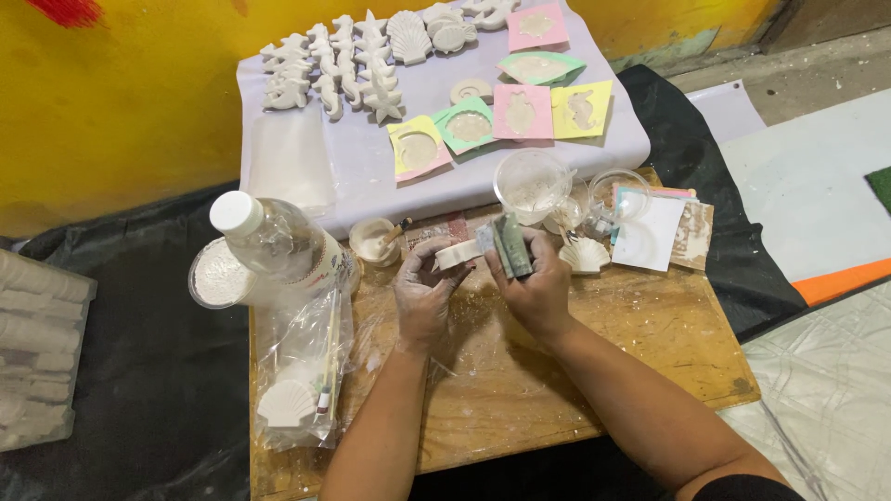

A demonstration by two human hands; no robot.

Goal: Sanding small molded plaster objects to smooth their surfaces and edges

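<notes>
Left hand grips a white plaster cast; right hand grips a grey sanding block against it. Finished casts line the far board's left corner — one shell waits unsanded, apparently.

A cast is held in the left grip, just left of a block held in the right grip, over the surface. A bottle is set to the left. A cup is placed behind the grips. A shell is laid to the right. Molds are laid on a board behind the surface.
</notes>
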